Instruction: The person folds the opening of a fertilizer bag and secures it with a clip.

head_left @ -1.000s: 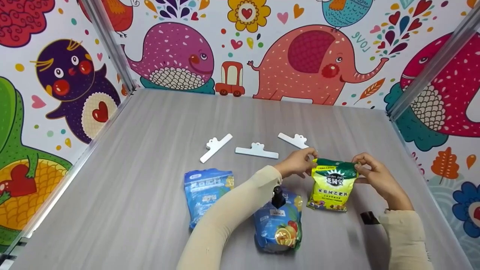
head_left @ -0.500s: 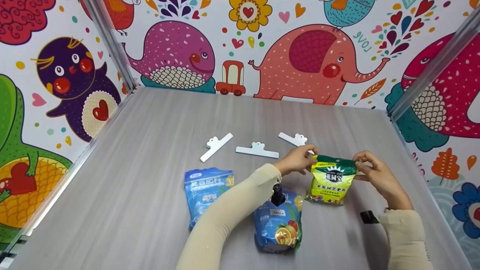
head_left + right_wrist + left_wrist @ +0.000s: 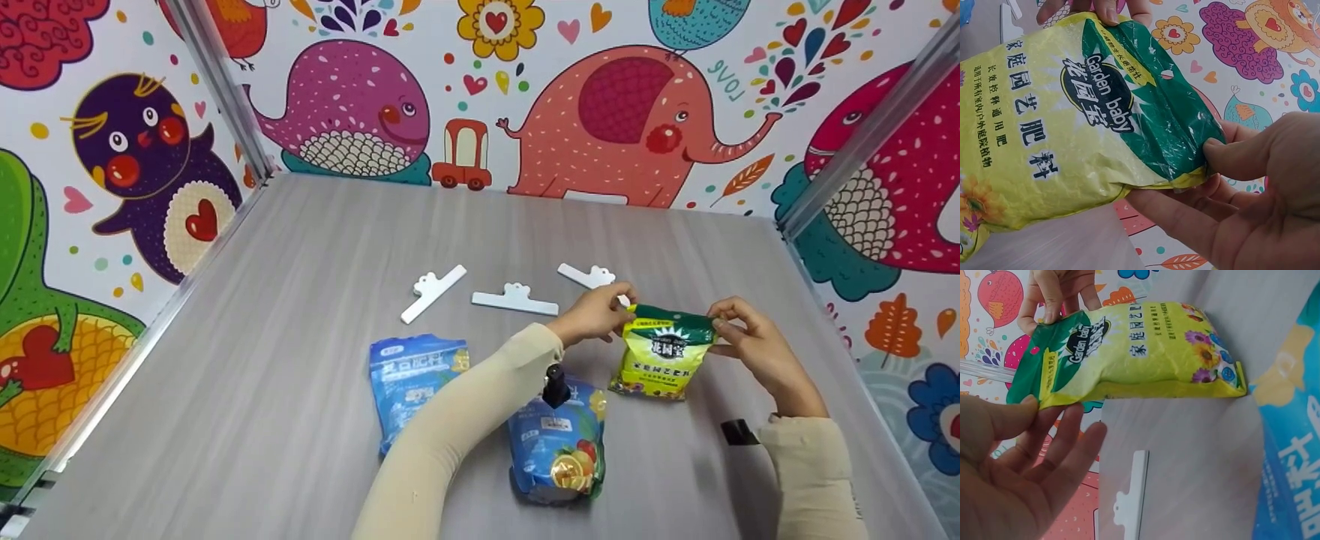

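On the bench point(image 3: 315, 255), nearest its near edge and right of its middle, a blue pouch with fruit print point(image 3: 556, 450) is noted. Just left of it lies a second blue pouch point(image 3: 412, 382), partly covered by the cream left sleeve point(image 3: 465, 420). Beyond, toward the right edge, is the yellow-green packet point(image 3: 664, 356), green top facing the far edge; whether its base touches the bench cannot be determined. Both hands hold it — the left hand point(image 3: 598, 313) pinches the top left corner, the right hand point(image 3: 757, 349) the top right, thumb in front. Farther on lie three white clips: left clip point(image 3: 433, 294), middle clip point(image 3: 515, 300) and right clip point(image 3: 585, 276) — the last partly hidden behind the left hand. A printed wall point(image 3: 480, 90) stands along the far edge.
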The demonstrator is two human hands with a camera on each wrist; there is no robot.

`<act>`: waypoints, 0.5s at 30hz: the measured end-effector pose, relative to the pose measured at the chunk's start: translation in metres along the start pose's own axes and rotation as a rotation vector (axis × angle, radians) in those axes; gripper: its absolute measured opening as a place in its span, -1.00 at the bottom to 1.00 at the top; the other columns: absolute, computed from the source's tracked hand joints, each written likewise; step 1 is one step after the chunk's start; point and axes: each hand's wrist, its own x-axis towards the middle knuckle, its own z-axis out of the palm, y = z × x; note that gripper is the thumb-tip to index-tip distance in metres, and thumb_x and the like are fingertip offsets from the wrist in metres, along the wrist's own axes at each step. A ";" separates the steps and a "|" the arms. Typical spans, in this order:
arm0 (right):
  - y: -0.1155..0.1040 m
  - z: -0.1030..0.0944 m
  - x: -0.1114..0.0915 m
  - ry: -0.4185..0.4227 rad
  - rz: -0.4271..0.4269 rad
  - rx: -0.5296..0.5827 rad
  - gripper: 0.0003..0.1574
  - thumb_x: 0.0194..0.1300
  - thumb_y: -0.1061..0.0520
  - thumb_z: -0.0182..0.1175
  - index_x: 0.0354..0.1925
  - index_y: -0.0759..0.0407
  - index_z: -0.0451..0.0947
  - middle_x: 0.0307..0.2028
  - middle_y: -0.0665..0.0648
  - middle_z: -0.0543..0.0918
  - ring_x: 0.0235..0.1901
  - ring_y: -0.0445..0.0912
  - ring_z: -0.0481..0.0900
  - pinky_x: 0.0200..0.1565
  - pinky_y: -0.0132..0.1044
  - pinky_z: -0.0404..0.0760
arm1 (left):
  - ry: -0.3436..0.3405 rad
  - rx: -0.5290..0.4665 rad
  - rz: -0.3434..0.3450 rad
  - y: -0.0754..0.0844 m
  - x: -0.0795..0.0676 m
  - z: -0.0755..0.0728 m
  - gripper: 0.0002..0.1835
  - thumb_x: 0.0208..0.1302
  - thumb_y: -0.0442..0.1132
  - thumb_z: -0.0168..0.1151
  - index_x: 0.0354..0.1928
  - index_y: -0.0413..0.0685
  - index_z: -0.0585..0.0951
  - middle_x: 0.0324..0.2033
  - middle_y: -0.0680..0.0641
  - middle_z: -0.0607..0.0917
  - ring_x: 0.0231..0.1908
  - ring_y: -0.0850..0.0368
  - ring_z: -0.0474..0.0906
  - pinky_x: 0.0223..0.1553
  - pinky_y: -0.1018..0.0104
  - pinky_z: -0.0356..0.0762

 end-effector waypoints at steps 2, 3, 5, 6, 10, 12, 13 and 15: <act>0.000 0.000 0.001 0.005 -0.005 0.009 -0.83 0.54 0.34 -0.13 0.01 0.42 0.30 -0.08 0.25 0.26 -0.22 -0.22 0.62 -0.19 -0.33 0.66 | 0.001 0.009 0.012 0.000 0.001 0.000 -0.92 0.45 -0.37 0.14 -0.11 -0.05 0.52 -0.49 0.03 0.58 -0.30 -0.05 0.70 -0.31 0.15 0.67; 0.000 0.000 0.001 0.007 -0.006 0.009 -0.84 0.54 0.34 -0.12 0.00 0.42 0.30 -0.07 0.25 0.26 -0.22 -0.23 0.62 -0.19 -0.33 0.66 | 0.001 0.014 0.023 0.000 0.001 -0.001 -0.92 0.45 -0.37 0.14 -0.10 -0.06 0.52 -0.50 0.03 0.58 -0.28 -0.09 0.71 -0.33 0.15 0.67; 0.000 0.001 0.001 0.010 -0.006 0.013 -0.84 0.54 0.33 -0.12 0.00 0.42 0.30 -0.06 0.25 0.26 -0.21 -0.23 0.62 -0.19 -0.33 0.66 | 0.003 0.021 0.042 -0.001 0.001 -0.001 -0.91 0.44 -0.38 0.15 -0.09 -0.08 0.53 -0.51 0.03 0.57 -0.25 -0.14 0.71 -0.35 0.16 0.67; 0.000 0.001 0.001 0.013 -0.007 0.014 -0.84 0.54 0.33 -0.12 0.00 0.43 0.30 -0.06 0.25 0.26 -0.21 -0.23 0.62 -0.18 -0.33 0.66 | 0.004 0.026 0.051 -0.002 0.002 -0.001 -0.91 0.44 -0.38 0.15 -0.09 -0.09 0.53 -0.51 0.03 0.56 -0.25 -0.15 0.71 -0.33 0.14 0.67; -0.001 0.001 0.002 0.022 -0.007 0.012 -0.84 0.53 0.36 -0.12 0.00 0.45 0.29 -0.05 0.27 0.26 -0.21 -0.23 0.62 -0.18 -0.34 0.66 | 0.014 0.038 0.078 -0.003 0.002 -0.001 -0.90 0.44 -0.38 0.15 -0.07 -0.11 0.53 -0.52 0.04 0.54 -0.25 -0.17 0.71 -0.33 0.12 0.67; -0.001 0.001 0.001 0.025 -0.007 0.010 -0.84 0.53 0.37 -0.12 0.00 0.45 0.29 -0.05 0.26 0.26 -0.20 -0.23 0.61 -0.18 -0.34 0.66 | 0.019 0.043 0.081 -0.004 0.002 -0.001 -0.90 0.45 -0.37 0.15 -0.06 -0.10 0.53 -0.51 0.03 0.54 -0.26 -0.13 0.71 -0.34 0.15 0.67; -0.001 0.001 0.001 0.025 -0.008 0.009 -0.84 0.53 0.37 -0.12 0.01 0.45 0.29 -0.05 0.26 0.26 -0.20 -0.24 0.61 -0.17 -0.34 0.66 | 0.021 0.045 0.081 -0.004 0.002 -0.001 -0.89 0.45 -0.37 0.14 -0.06 -0.10 0.53 -0.51 0.03 0.55 -0.28 -0.10 0.71 -0.33 0.14 0.67; -0.001 0.002 0.002 0.028 -0.010 0.008 -0.83 0.53 0.37 -0.13 0.01 0.46 0.29 -0.05 0.25 0.26 -0.20 -0.24 0.61 -0.17 -0.34 0.65 | 0.027 0.054 0.080 -0.003 0.001 -0.001 -0.89 0.45 -0.36 0.14 -0.05 -0.08 0.53 -0.50 0.02 0.56 -0.29 -0.06 0.72 -0.33 0.17 0.66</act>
